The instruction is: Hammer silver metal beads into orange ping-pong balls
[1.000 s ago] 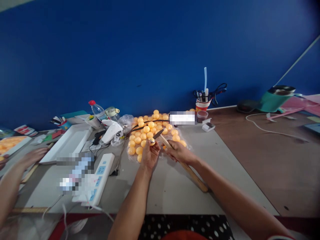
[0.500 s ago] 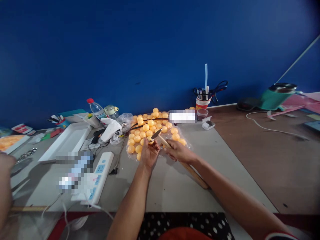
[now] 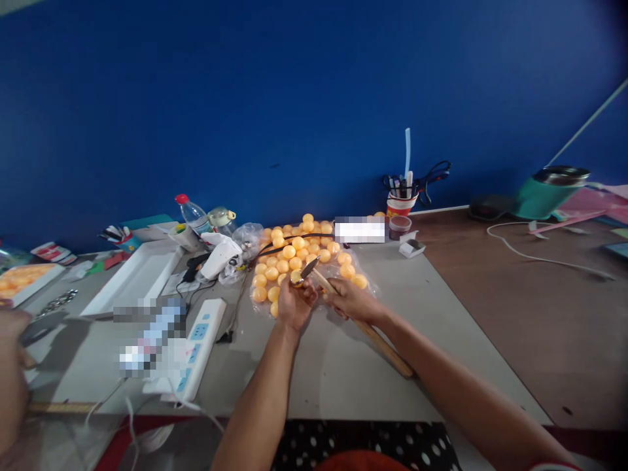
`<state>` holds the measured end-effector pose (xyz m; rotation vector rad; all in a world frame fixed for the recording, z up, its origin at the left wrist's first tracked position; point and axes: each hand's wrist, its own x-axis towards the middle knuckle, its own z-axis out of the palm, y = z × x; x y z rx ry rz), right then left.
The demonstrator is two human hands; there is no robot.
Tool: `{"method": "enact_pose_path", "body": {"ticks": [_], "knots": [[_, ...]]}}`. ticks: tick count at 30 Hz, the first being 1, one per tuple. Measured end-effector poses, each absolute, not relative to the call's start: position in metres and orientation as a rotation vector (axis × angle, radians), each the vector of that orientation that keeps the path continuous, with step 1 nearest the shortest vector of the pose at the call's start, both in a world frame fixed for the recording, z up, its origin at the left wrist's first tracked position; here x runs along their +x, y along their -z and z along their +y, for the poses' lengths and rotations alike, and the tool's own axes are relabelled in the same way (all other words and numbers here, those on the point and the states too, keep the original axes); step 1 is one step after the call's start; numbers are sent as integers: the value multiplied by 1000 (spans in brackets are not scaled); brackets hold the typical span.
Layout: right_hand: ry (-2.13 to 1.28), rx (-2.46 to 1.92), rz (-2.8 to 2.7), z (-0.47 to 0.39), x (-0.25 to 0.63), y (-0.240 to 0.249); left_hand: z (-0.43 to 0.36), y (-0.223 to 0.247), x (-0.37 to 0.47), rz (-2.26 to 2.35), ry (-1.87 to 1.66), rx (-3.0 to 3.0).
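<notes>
Pinching a shiny ball (image 3: 296, 278) by the orange balls (image 3: 289, 251), our left hand (image 3: 294, 307) likely steadies it beside the blade (image 3: 309, 267), our right hand (image 3: 352, 299) gripping a wooden stick (image 3: 385, 350).

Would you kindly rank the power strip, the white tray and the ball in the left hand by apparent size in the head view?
1. White tray
2. Power strip
3. Ball in the left hand

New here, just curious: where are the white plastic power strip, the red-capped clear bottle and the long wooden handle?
White plastic power strip (image 3: 199, 340), head view: socket face.
Red-capped clear bottle (image 3: 193, 214), head view: body.
Long wooden handle (image 3: 386, 350), head view: lower stretch.
</notes>
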<state>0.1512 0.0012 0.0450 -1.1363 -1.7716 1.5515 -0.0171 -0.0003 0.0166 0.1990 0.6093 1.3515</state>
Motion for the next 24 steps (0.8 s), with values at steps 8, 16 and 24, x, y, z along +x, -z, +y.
{"method": "enact_pose_path", "body": {"ticks": [8, 16, 24], "knots": [[-1611, -986, -1705, 3, 153, -35, -2, -21, -14, 602, -1367, 238], [-1628, -918, -1634, 1, 153, -41, 0, -18, -16, 548, -1359, 214], [-1641, -931, -1643, 1, 152, -39, -1, -19, -16, 559, -1363, 200]]}}
